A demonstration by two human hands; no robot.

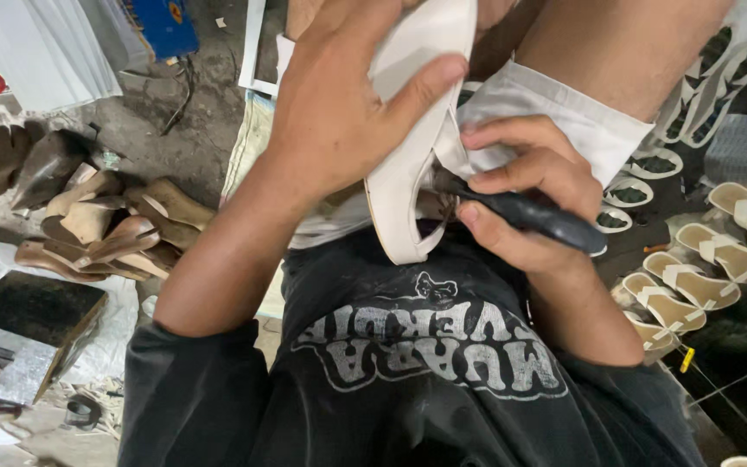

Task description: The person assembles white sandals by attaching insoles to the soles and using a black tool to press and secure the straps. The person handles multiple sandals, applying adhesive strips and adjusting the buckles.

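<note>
Close up, looking down past a dark printed shirt (408,363) to the lap: left hand (339,112) wrapped over a white sandal (408,164), palm across its upper side, thumb pressed flat on the sole face, fingers curled round the far edge out of sight. Sandal stands on edge against the thigh, toe end low near the belly, upper end leaving the frame top. Right hand (525,195) just beside it, closed in a fist-like grip on a dark-handled tool (533,216); handle runs down-right out of the fist, working tip buried at the sandal's strap, tip itself hidden. White shorts hem (564,112) behind the right hand. Floor left: heap of brown wooden shoe lasts (105,225). Floor right: rows of pale finished sandals (719,251), well apart from both hands
</note>
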